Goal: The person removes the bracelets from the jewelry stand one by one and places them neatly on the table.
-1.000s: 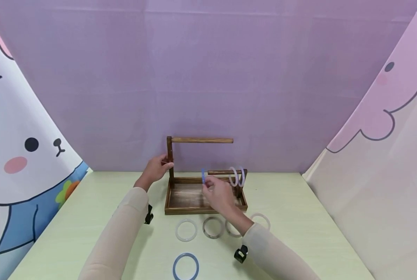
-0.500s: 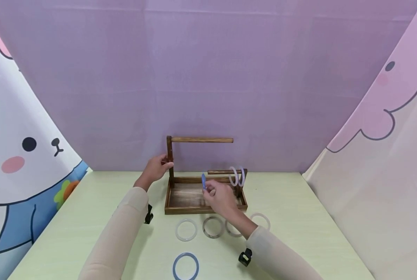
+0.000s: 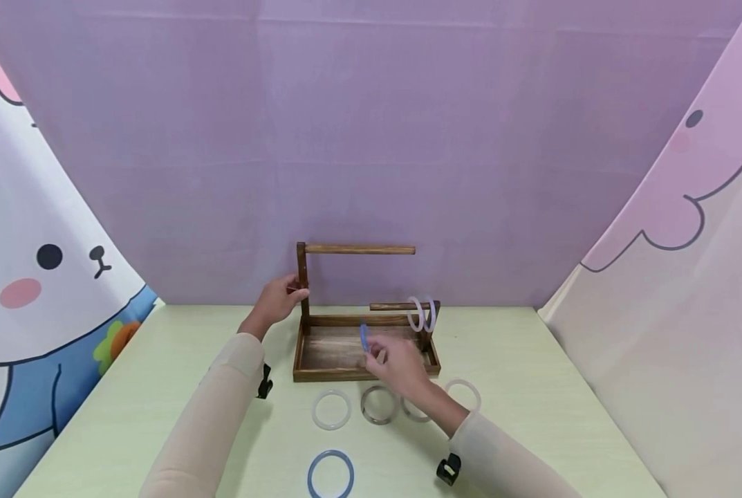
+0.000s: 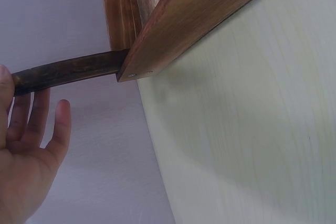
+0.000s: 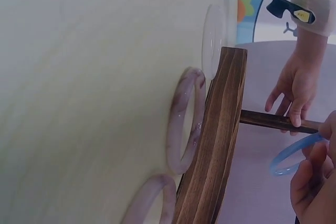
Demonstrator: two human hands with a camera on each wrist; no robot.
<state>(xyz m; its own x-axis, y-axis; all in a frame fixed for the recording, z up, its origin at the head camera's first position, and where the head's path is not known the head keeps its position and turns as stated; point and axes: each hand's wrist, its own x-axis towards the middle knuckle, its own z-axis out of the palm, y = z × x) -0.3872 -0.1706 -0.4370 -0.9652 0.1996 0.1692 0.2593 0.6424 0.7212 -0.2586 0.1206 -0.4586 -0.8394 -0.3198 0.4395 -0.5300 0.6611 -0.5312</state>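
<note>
My left hand [image 3: 275, 301] grips the dark upright post [image 3: 302, 266] of a wooden bangle stand [image 3: 336, 375]; thumb and fingers lie on both sides of the post in the left wrist view. My right hand [image 3: 398, 360] pinches a blue bangle [image 3: 364, 337] edge-on above the stand's tray. In the right wrist view this blue bangle [image 5: 281, 169] stands out past the fingertips, partly hidden by them. Two pale lavender bangles [image 3: 431, 316] hang on the stand's lower bar [image 3: 386, 306]. Its upper bar [image 3: 361, 249] carries nothing.
In front of the stand lie a white bangle [image 3: 314, 410], a grey-brown one [image 3: 363, 405], another partly behind my right wrist, and a pale pink one [image 3: 478, 395]. A second blue bangle [image 3: 310, 477] lies nearer to me. A purple cloth [image 3: 371, 138] rises behind the table.
My right hand has drawn down and toward me with the blue bangle, from the lower bar's free end to over the tray. My left hand has stayed on the post.
</note>
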